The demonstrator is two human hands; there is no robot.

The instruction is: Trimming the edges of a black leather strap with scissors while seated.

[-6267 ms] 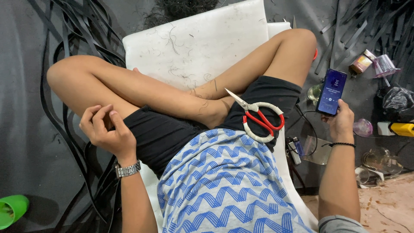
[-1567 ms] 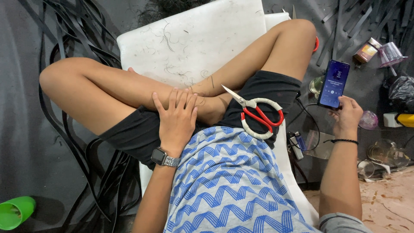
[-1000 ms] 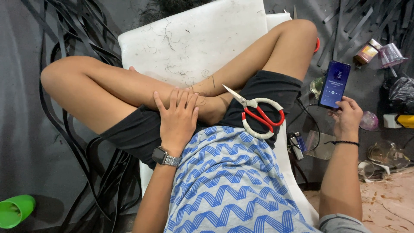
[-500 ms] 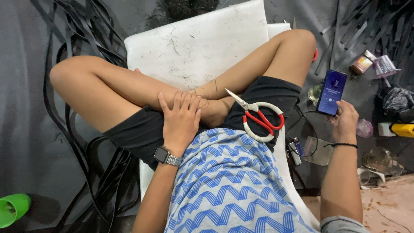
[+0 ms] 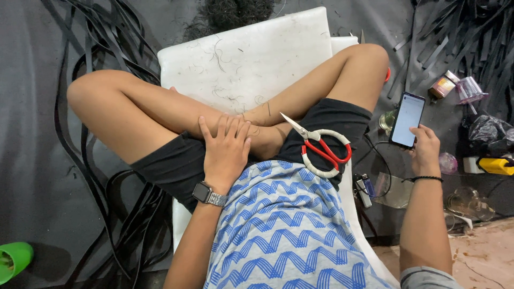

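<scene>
Phone (image 5: 407,119) is sitting upright in the right hand (image 5: 425,150), out at about three o'clock from the lap, with its lit screen facing the person and its long axis running roughly from six to twelve o'clock, the top edge tipping slightly toward one o'clock. The fingers are wrapping around its lower end from behind while the thumb is reaching across the lower part of the glass, so the hand is closing on the phone rather than spreading wide. Judging from that hold, keeping the palm under the bottom corner and letting only the thumb travel would be steadying it best, since the grip is sitting low and the top is hanging free. Scissors (image 5: 320,149) with red and white handles are lying on the black shorts at nine o'clock from the phone, blades pointing toward ten o'clock. The left hand (image 5: 226,154) is resting flat and empty on the crossed leg, fingers loosely spread, a watch (image 5: 206,195) on its wrist. A white board (image 5: 246,59) is lying beneath the legs.
</scene>
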